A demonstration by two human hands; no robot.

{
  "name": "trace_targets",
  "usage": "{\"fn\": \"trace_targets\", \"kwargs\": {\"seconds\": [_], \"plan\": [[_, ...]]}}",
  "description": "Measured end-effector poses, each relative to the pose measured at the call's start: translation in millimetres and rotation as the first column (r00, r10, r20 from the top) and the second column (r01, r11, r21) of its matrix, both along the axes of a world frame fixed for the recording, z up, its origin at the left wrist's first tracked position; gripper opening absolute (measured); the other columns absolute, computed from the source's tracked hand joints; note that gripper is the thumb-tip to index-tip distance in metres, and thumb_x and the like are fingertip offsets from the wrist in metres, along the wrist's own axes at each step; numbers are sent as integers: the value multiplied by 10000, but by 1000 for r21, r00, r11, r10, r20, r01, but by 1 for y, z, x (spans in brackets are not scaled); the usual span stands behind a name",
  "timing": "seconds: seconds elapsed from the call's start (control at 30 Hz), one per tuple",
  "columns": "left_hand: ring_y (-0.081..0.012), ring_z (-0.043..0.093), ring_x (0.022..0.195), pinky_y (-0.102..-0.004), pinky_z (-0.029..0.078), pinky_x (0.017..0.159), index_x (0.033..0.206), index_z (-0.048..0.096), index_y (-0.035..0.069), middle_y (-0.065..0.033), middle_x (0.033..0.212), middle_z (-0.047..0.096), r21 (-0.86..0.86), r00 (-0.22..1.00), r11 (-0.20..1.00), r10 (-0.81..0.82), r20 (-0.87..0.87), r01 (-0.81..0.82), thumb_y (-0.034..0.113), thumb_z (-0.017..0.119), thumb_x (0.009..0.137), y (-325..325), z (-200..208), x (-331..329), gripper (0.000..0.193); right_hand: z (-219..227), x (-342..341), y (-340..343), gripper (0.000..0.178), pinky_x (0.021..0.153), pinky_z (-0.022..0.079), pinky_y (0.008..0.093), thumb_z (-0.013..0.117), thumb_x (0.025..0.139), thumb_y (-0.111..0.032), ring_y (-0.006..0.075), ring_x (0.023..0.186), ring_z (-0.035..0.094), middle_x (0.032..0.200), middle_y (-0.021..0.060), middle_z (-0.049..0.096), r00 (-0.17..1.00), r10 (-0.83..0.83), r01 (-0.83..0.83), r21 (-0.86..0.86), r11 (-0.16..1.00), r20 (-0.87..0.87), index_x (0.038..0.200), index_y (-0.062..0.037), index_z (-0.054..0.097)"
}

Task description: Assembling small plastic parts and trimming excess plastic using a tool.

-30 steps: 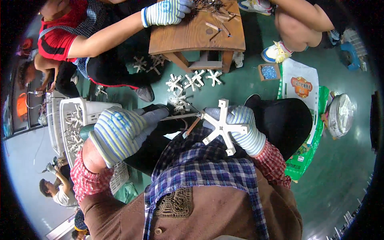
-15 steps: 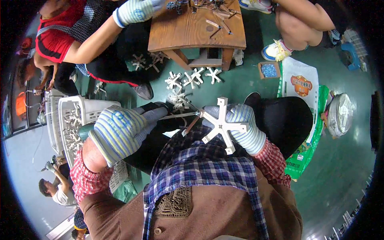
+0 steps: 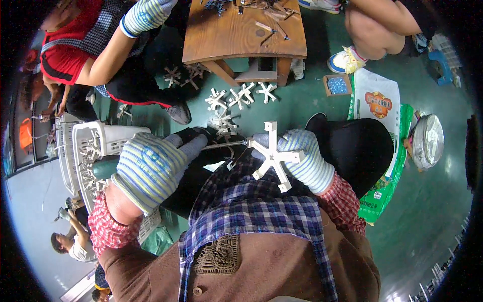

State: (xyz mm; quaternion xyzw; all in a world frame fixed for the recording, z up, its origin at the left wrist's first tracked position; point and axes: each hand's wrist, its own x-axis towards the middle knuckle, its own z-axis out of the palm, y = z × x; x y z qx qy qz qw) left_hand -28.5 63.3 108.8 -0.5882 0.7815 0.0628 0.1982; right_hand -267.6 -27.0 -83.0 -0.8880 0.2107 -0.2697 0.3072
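In its striped glove, my left hand (image 3: 151, 168) is wrapped round a power screwdriver with a dark green body (image 3: 102, 169) that sticks out behind the palm. Its thin metal shaft (image 3: 221, 145) runs right to the tip of one arm of a white star-shaped plastic part (image 3: 272, 157). My right hand (image 3: 307, 158), gloved too, closes on this part from the right, its fingers partly hidden behind it. A small dark piece (image 3: 231, 164) shows just below the shaft; I cannot make out its kind.
Several white star parts (image 3: 216, 99) lie on the green floor, and more fill a white basket (image 3: 108, 132) at left. A wooden table (image 3: 241, 40) stands ahead. A small box of blue pieces (image 3: 337, 85) and a sack (image 3: 375, 90) lie right. Co-workers sit around, one with a gloved hand (image 3: 146, 17).
The star part has shifted slightly left and turned a little, still against the shaft's tip. The brown strip below the shaft now shows less. The co-worker's gloved hand has moved left.
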Motion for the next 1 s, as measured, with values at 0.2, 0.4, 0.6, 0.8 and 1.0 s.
{"fn": "trace_targets", "kwargs": {"seconds": [0.2, 0.4, 0.6, 0.8, 1.0], "plan": [[-240, 532, 544, -370, 405, 501, 1256, 579, 184, -64, 686, 525, -64, 984, 983, -167, 54, 170, 144, 508, 806, 0, -2, 0, 458, 17, -3, -2, 155, 568, 490, 382, 606, 824, -257, 271, 646, 620, 699, 77, 628, 988, 67, -43, 170, 985, -141, 880, -134, 680], [-216, 543, 581, -357, 404, 518, 1263, 570, 174, -50, 742, 556, -76, 961, 959, -269, 69, 274, 151, 486, 799, -4, -5, -1, 472, 29, -1, -4, 294, 600, 522, 354, 632, 824, -288, 241, 711, 657, 838, 44, 696, 994, 105, -100, 227, 969, -9, 1101, -215, 698], [-252, 518, 605, -395, 393, 550, 1146, 659, 209, -37, 670, 505, -215, 986, 971, -132, -98, 108, 115, 625, 720, 0, 0, 7, 437, 29, -2, -6, 270, 589, 524, 345, 671, 793, -229, 253, 673, 662, 862, 60, 702, 996, 84, -80, 159, 984, -20, 1059, -194, 707], [-269, 526, 589, -390, 408, 552, 1091, 685, 189, -30, 700, 572, -262, 991, 964, -79, -112, 47, 113, 666, 691, 5, 1, 21, 407, 10, -4, -2, 263, 655, 550, 282, 754, 776, -96, 169, 773, 694, 883, 53, 717, 991, 77, -108, 310, 944, 110, 1026, -43, 693], [-264, 530, 599, -388, 408, 546, 1090, 689, 202, -35, 706, 575, -225, 994, 970, -99, -43, 87, 130, 653, 695, 4, 12, 13, 403, -22, -16, 5, 464, 750, 570, 333, 759, 766, -247, 194, 990, 655, 1102, 93, 661, 987, 149, -98, 489, 867, -65, 1193, -144, 611]]}}
